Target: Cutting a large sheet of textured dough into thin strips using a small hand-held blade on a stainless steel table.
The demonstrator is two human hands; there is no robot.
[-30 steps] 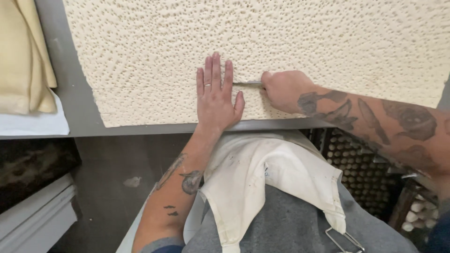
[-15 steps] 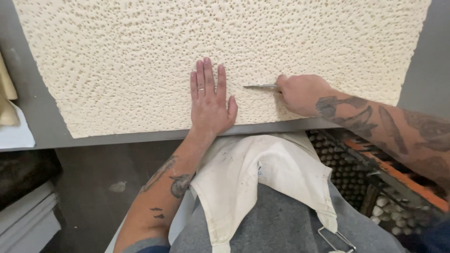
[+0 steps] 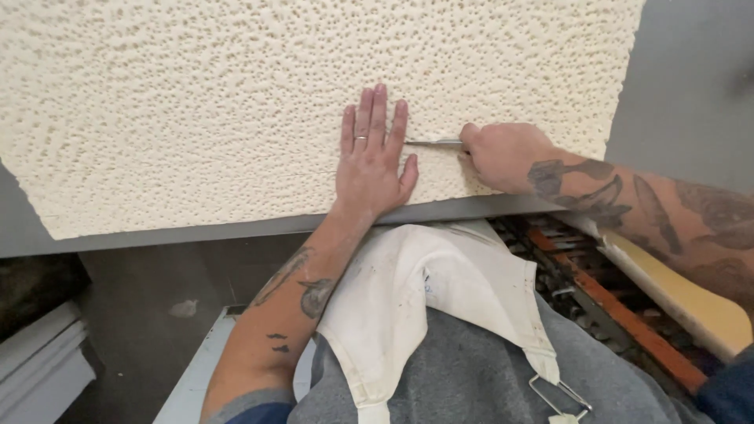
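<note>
Cream foam [image 3: 196,102], pitted all over, covers most of the grey bench [image 3: 691,86] in the head view. Its near edge runs just inside the bench's front rim, and its right edge slants down toward the right hand.

Left hand [image 3: 373,161] lies flat on the foam, palm down, fingers straight and slightly spread, thumb out to the right. A ring sits on one finger. Its grip is apart, closed on nothing; it only presses the sheet.

Right hand [image 3: 503,157] is curled into a fist near the foam's front right corner, its grip clamped on a thin metal blade [image 3: 433,142]. The blade points left, lying low across the foam surface, its tip just beside the left hand's fingers. A faint straight line [image 3: 314,172] runs through the foam to the left of the left hand, level with the thumb.

Both forearms are bare and tattooed. A white apron [image 3: 424,298] hangs over a grey shirt [image 3: 479,377] below the bench edge. Right of the apron, under the bench, sits an orange and dark rack [image 3: 620,314], and a yellowish slab [image 3: 691,302] rests beside the right forearm. White boards [image 3: 39,353] lie at lower left on the dark floor [image 3: 141,290].
</note>
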